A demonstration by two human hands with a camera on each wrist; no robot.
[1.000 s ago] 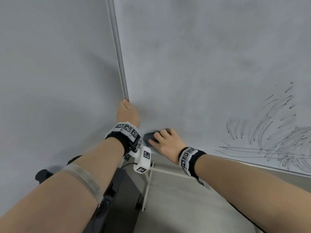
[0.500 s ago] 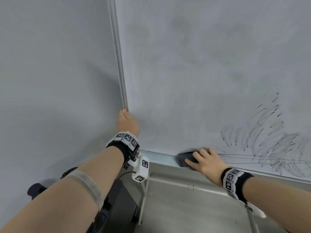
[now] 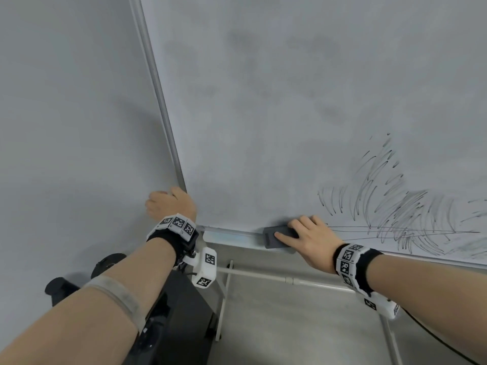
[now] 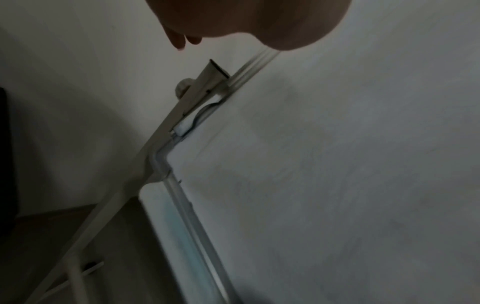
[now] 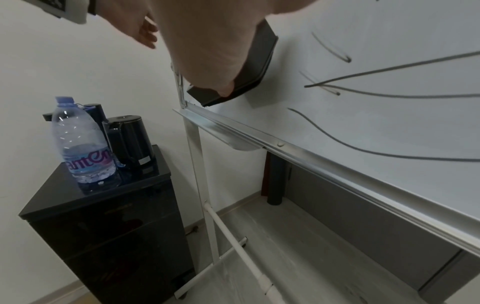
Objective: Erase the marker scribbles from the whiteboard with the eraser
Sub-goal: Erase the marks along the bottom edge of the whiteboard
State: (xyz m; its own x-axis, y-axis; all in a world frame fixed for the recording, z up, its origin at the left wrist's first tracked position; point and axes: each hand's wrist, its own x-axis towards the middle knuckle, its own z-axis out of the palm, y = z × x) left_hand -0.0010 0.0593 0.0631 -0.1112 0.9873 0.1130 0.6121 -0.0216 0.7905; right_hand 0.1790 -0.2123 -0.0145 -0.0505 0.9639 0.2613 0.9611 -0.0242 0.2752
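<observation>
From the head view, the right hand [image 3: 309, 242] presses a dark eraser [image 3: 279, 237] flat against the whiteboard [image 3: 290, 101] at its lower edge, just above the tray [image 3: 232, 237]. The fingers lie over the eraser's top and the thumb comes along its near side, so the hand is grasping the eraser. Just to the right of the eraser begin the marker scribbles [image 3: 395, 206], a fan of curved strokes crossed by long thin lines near the bottom edge. The left hand [image 3: 171, 204] is at the board's lower left corner, against the metal frame [image 3: 158, 101]; its fingers curl behind the edge, apparently holding the frame. Both wrists wear bands with black and white square patterns.

From the left wrist, the picture is dim and blurred. The heel of the left hand [image 4: 246, 20] fills the top, with two fingertips [image 4: 179, 41] showing past it. Below are the corner of the whiteboard [image 4: 337, 164] and a stand leg [image 4: 145, 156]. I cannot tell the grip from here.

From the right wrist, the right hand [image 5: 215, 45] covers the eraser [image 5: 257, 61], thumb on its lower side, with the eraser flat on the whiteboard [image 5: 389, 127]. Dark marker scribbles [image 5: 376, 94] run to the right of it. The tray [image 5: 233, 133] sits below. To the left, a black cabinet [image 5: 103, 236] carries a water bottle [image 5: 80, 144] and a black kettle [image 5: 130, 139]
</observation>
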